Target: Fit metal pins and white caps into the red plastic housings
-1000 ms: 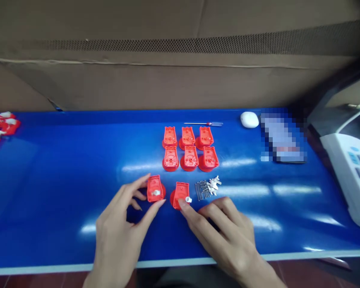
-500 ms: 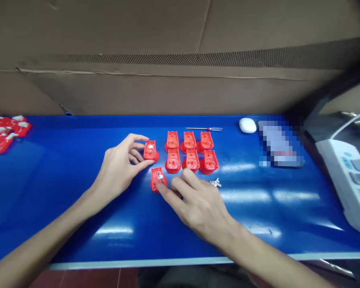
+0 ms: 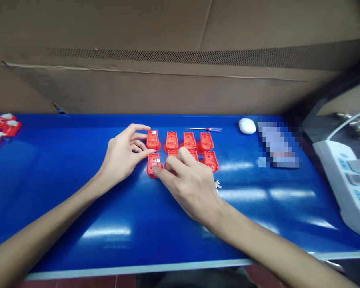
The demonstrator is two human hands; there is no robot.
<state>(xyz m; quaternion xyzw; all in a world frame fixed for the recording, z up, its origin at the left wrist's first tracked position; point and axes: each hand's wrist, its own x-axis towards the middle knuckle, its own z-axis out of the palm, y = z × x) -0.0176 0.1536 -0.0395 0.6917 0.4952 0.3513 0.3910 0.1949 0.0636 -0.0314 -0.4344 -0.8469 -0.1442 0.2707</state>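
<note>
Thumb and forefinger of my left hand close around the sides of a red plastic housing that stands on the table with a small metal-and-white piece in its top. Just nearer to me, my right hand has its fingertips on a second red housing, which also holds a small white and metal piece. Several more red housings stand in two rows to the right, some half hidden behind my right hand. Small white parts lie beside that hand.
A screwdriver lies behind the rows. Farther right are a white rounded case, a blurred-out flat device and a white power strip. Red and white pieces are heaped at the far left. Cardboard walls the back.
Both hands have pushed their red housings away from me, to the left end of the two rows. The nearer housing has also shifted slightly left. The view has turned a little.
</note>
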